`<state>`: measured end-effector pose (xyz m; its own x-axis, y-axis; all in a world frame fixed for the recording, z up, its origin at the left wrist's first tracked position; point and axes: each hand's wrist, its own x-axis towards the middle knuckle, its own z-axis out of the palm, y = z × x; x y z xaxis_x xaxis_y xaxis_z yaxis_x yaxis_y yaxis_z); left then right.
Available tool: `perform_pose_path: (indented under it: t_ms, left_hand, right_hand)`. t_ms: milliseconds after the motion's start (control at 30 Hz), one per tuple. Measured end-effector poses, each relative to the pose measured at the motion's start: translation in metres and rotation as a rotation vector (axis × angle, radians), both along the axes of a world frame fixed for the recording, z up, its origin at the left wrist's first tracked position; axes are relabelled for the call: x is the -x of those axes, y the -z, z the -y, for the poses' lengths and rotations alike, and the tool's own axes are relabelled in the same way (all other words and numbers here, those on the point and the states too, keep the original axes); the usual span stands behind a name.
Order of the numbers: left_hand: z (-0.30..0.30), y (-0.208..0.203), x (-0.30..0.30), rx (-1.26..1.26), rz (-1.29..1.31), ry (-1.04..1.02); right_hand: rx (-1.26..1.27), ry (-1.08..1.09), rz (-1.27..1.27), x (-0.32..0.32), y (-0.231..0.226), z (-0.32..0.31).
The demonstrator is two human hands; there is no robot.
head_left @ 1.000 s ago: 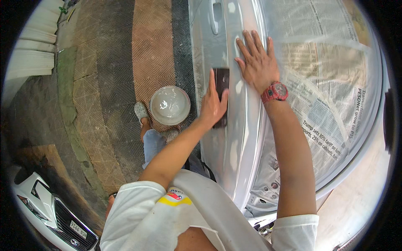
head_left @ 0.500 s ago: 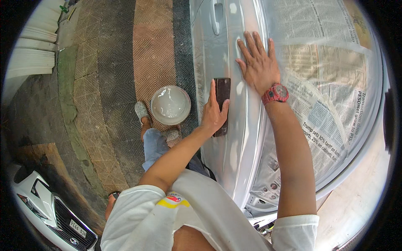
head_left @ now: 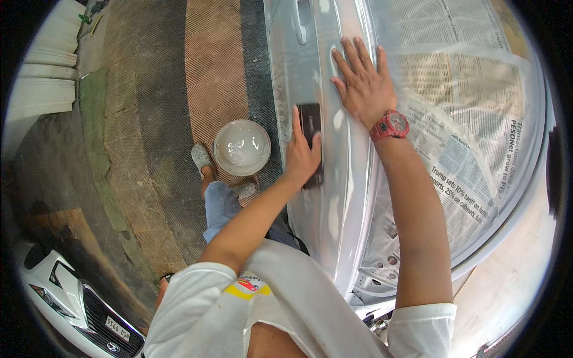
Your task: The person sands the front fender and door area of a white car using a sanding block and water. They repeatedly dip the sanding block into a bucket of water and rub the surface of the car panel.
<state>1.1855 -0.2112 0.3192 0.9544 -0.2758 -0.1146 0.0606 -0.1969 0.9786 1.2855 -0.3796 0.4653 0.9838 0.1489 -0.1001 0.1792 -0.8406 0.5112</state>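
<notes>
A silver-grey car door panel (head_left: 286, 71) runs lengthwise in front of me, with a door handle (head_left: 300, 24) near the top of the view. My left hand (head_left: 303, 154) grips a long, dark, wet-looking sanding block (head_left: 310, 119) between thumb and fingers. The block lies flat against the door, and its underside is hidden. Further right, my right hand (head_left: 367, 86) rests palm down, fingers spread, along the door's upper edge near the window. A red watch (head_left: 391, 125) is on that wrist.
Newspaper sheets (head_left: 453, 107) under clear plastic cover the window area at right. A round tub of cloudy water (head_left: 216, 149) stands on the patterned tile floor (head_left: 215, 59) left of the door. Beside it are a person's grey clog (head_left: 202, 156) and blue-clad leg. A white car (head_left: 59, 298) is at lower left.
The view has shifted slightly, so the door appears a little further left. Both hands stay on the door, and the left keeps its hold on the block with little visible movement along the panel.
</notes>
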Motion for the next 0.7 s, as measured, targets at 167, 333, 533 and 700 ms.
perform_pose_path:
  t_ms: [167, 333, 533, 700]
  left_hand:
    - [-0.005, 0.019, -0.053, -0.077, -0.142, 0.098]
    - [-0.015, 0.017, -0.046, 0.013, -0.168, 0.202]
    - [-0.024, 0.013, 0.044, 0.068, -0.019, 0.128]
    - [-0.007, 0.024, -0.047, -0.077, -0.034, 0.089]
  right_hand:
    - [-0.021, -0.026, 0.028, 0.0, 0.004, -0.001]
    - [-0.002, -0.022, 0.039, 0.0, 0.007, 0.003]
    - [0.02, -0.008, 0.004, -0.002, 0.002, -0.003]
    - [0.041, -0.001, -0.009, -0.001, 0.005, -0.004]
